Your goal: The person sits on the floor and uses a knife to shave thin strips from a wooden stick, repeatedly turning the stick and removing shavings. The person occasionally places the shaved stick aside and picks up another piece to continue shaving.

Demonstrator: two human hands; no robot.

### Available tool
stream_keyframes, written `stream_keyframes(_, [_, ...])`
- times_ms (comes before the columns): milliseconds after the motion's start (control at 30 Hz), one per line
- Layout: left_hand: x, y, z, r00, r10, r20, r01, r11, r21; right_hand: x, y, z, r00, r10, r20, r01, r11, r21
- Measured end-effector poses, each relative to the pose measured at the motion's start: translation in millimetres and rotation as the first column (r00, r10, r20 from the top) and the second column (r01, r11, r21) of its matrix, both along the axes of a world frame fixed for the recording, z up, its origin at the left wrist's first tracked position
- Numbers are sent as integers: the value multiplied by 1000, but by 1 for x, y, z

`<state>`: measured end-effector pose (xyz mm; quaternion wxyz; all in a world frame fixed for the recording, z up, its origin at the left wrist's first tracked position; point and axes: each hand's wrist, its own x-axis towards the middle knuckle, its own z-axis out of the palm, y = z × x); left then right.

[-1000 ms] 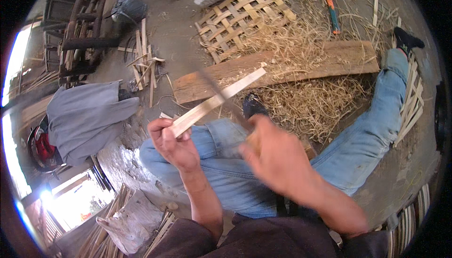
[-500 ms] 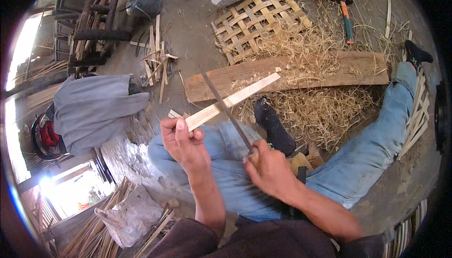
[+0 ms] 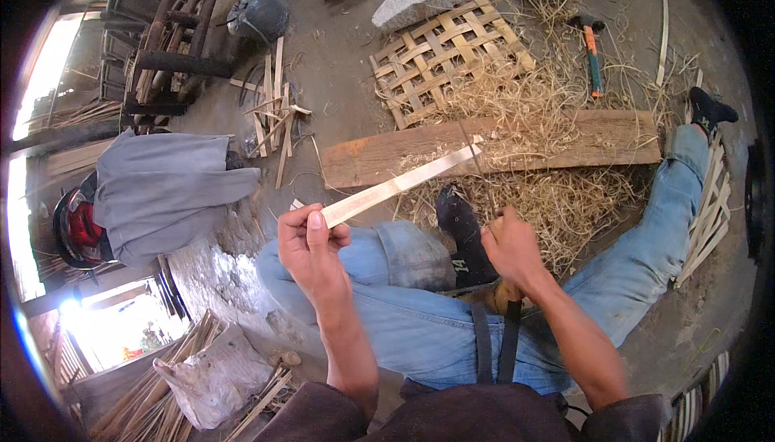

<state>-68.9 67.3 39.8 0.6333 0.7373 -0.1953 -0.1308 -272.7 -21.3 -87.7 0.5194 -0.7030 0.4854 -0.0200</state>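
A dark brown shirt with short sleeves tops faded blue jeans with turned-up cuffs, two dark straps show at the waist, and the black socks bear small pale markings.

Floor bears plank (brown); hammer; shavings.

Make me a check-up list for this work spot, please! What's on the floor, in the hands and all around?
Surface: grey-brown floor, wooden board lying on it
Work things: pale wooden strip; knife, blade crossing the strip's far end in view
Clutter: curly shavings on and around the board; hammer beyond it
Fingers: left hand pinches the strip's near end; right hand grips the knife
Cables: nothing seen for certain
Surroundings: woven panel, pale stone, grey cloth
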Motion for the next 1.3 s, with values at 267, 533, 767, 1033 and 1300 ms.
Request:
stream_keyframes(267, [1,11,6,982,-61,178,30,985,171,-7,8,27,982,184,32,-177,972,-156])
stream_keyframes(533, [6,9,2,838,-182,515,82,974,212,-2,6,37,989,135,-63,-129,988,86])
stream_keyframes(767, [4,7,0,767,-230,599,137,971,196,2,35,111,922,206,328,-235,971,50])
stream_keyframes(1033, [4,17,-2,777,-219,590,119,972,204,-3,20,81,955,262,138,-259,965,-39])
stream_keyframes(1300, [8,25,-3,766,-225,603,93,966,242,4,5,47,968,248,42,-248,969,5])
